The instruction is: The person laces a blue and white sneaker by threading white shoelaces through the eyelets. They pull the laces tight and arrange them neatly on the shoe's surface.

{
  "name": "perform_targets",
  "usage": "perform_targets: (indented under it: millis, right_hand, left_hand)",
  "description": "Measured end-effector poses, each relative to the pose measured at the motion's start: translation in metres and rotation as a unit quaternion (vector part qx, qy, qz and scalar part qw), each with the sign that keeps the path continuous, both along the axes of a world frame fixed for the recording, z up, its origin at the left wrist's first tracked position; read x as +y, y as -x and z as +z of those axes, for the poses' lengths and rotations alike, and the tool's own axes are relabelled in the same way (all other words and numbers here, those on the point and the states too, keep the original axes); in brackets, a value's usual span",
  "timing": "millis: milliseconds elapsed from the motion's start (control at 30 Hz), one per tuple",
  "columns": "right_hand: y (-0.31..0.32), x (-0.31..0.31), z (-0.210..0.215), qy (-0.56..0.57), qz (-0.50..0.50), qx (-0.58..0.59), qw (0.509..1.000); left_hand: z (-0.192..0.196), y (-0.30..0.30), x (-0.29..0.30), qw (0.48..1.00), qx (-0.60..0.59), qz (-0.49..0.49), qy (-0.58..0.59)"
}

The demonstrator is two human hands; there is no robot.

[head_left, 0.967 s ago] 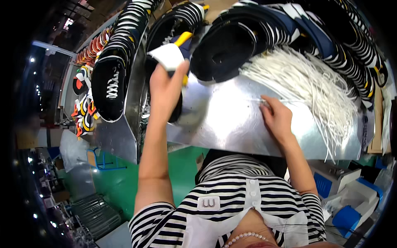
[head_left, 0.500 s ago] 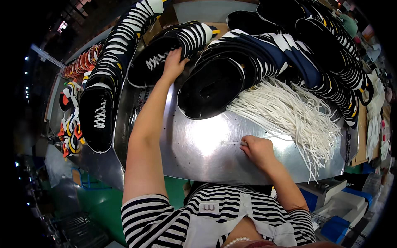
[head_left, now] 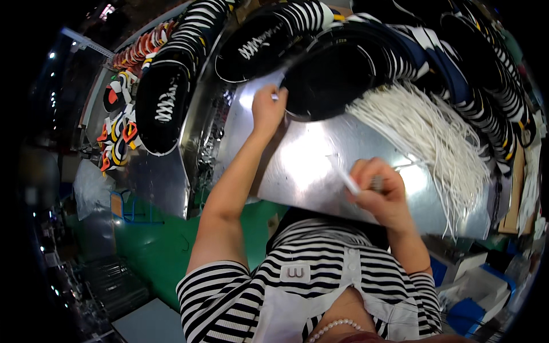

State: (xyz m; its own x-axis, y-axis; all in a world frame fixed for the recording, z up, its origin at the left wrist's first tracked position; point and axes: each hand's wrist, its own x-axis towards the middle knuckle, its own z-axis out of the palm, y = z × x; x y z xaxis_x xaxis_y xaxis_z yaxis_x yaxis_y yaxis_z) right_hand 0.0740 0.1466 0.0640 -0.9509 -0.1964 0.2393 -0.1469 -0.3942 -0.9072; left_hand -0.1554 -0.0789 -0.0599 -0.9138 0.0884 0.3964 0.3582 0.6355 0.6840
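My left hand point(head_left: 269, 111) is closed, its fingertips at the left edge of a black shoe upper point(head_left: 329, 80). A small pale spot shows between the fingers; what they pinch I cannot make out. This upper has no lace and tops a stack leaning to the right. My right hand point(head_left: 380, 191) is wrapped round a slim white stick-like tool point(head_left: 347, 179), held above the metal table point(head_left: 303, 166). Beyond my left hand lies a stack topped by a black upper with white lacing point(head_left: 251, 48). White shoelaces point(head_left: 423, 148) lie in a thick bundle right of my right hand.
A long row of laced uppers point(head_left: 166, 103) runs along the left side. Orange and white shoe parts point(head_left: 120, 137) lie farther left. More stacked uppers point(head_left: 486, 74) fill the far right. A blue-framed stool point(head_left: 123, 208) stands on the green floor point(head_left: 154, 257).
My left hand has come away from the laced stack to the unlaced upper's edge. My right hand has risen and turned, so the white tool shows more. The view has shifted.
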Motion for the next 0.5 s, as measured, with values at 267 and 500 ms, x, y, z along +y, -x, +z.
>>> perform_targets:
  millis: [267,500]
  right_hand:
    - [-0.088,0.048,-0.016,0.165,-0.084,-0.254,0.949]
    - [-0.096,0.048,-0.022,0.153,-0.141,-0.287,0.935]
  left_hand:
    - [0.092,-0.185,0.085,0.949,0.161,-0.242,0.122]
    - [0.062,-0.169,0.099,0.959,0.157,-0.234,0.036]
